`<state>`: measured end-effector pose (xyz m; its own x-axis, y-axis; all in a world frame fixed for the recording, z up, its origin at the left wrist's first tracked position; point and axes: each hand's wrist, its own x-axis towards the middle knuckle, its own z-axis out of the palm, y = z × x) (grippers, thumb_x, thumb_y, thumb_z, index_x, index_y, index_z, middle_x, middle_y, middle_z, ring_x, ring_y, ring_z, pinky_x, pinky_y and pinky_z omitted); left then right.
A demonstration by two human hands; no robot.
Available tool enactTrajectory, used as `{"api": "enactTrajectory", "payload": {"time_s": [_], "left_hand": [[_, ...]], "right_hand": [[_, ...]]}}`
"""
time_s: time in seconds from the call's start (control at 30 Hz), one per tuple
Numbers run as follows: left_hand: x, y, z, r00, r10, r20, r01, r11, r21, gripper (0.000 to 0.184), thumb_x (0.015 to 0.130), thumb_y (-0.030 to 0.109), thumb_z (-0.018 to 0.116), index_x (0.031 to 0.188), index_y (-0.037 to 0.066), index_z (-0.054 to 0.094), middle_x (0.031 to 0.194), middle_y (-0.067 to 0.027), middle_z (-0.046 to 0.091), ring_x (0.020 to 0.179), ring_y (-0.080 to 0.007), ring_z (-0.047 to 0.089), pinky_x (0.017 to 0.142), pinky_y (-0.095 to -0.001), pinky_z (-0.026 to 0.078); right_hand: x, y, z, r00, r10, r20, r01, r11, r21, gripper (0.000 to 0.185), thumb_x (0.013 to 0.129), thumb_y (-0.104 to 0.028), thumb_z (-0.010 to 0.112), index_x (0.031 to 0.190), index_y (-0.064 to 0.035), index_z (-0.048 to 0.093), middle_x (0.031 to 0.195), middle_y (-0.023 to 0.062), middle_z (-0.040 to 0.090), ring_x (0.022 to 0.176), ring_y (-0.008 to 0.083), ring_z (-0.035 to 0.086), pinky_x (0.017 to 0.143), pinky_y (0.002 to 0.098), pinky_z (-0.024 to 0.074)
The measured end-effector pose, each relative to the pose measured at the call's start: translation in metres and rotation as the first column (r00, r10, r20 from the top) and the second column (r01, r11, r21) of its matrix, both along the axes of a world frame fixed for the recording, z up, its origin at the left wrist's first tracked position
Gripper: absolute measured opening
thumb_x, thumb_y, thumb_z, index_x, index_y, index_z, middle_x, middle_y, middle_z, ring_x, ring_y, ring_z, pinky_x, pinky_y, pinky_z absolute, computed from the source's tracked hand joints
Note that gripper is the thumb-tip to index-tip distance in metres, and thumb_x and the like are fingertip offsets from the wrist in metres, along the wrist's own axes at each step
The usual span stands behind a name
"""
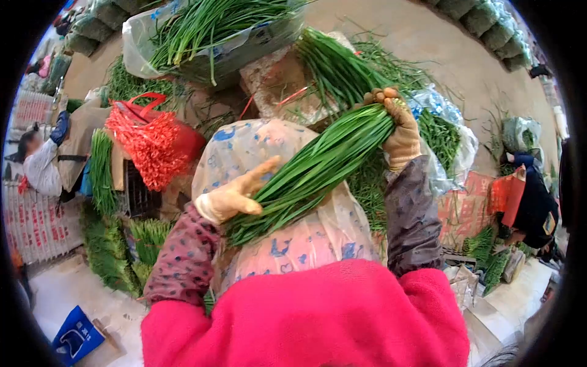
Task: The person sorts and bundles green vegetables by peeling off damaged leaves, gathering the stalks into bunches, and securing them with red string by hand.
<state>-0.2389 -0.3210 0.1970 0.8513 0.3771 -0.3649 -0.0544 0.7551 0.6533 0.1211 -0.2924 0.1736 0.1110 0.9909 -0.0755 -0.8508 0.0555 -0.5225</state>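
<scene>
A long bunch of garlic chives (324, 159) lies slantwise above my lap, over a clear apron (284, 248) with blue prints. My right hand (402, 127), in a stained work glove, is wrapped round the bunch's upper right end. At the lower left end, my gloved left hand (235, 192) has its fingers stretched out and thumb apart, beside the leaves; whether it touches them I cannot tell. Beyond the bunch, more garlic chives (336, 67) are heaped near my right hand. A plastic-lined container (244, 52) at the top holds another pile of long leaves.
Left of my knees is a red bag (192, 137) with a mass of red ties (147, 150). A plastic bag of greens (443, 137) stands at the right. Upright bunches (150, 238) are at the lower left. Other people (538, 202) are at both sides.
</scene>
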Motion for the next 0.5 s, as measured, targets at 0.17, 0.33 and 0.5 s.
{"api": "enactTrajectory", "payload": {"time_s": [0.17,0.33,0.5], "left_hand": [[-0.036,0.018,-0.004,0.983,0.014,-0.183,-0.004,0.998,0.055,0.111,0.064,0.018,0.082,0.151,0.024,0.012,0.143,-0.0163,0.036,0.131,-0.0306,0.037,0.096,-0.0457,0.042],[-0.04,0.042,0.017,0.951,0.011,-0.307,0.036,0.989,0.146,0.111,0.062,0.019,0.084,0.151,0.022,0.016,0.142,-0.0149,0.038,0.129,-0.0306,0.039,0.095,-0.0435,0.043],[0.004,0.081,0.052,0.993,-0.007,-0.119,0.052,0.924,0.378,0.113,0.064,0.029,0.085,0.151,0.018,0.013,0.145,-0.0146,0.036,0.132,-0.0295,0.036,0.104,-0.0434,0.031]], "right_hand": [[0.084,0.005,0.091,0.827,-0.201,0.525,0.066,0.962,0.265,0.015,0.085,-0.007,0.063,0.1,-0.0062,0.06,0.1,0.0127,0.064,0.098,0.0301,0.062,0.09,0.0519,0.0509],[0.14,0.009,0.187,0.63,-0.302,0.715,0.023,0.928,0.372,0.028,0.085,-0.007,0.065,0.112,-0.0041,0.056,0.103,0.0119,0.065,0.099,0.0261,0.063,0.092,0.0461,0.0519],[0.078,0.012,0.196,0.438,0.049,0.897,-0.28,0.956,0.084,0.039,0.077,0.0,0.067,0.115,0.0013,0.057,0.1,0.013,0.066,0.094,0.0234,0.064,0.086,0.0348,0.052]]}}
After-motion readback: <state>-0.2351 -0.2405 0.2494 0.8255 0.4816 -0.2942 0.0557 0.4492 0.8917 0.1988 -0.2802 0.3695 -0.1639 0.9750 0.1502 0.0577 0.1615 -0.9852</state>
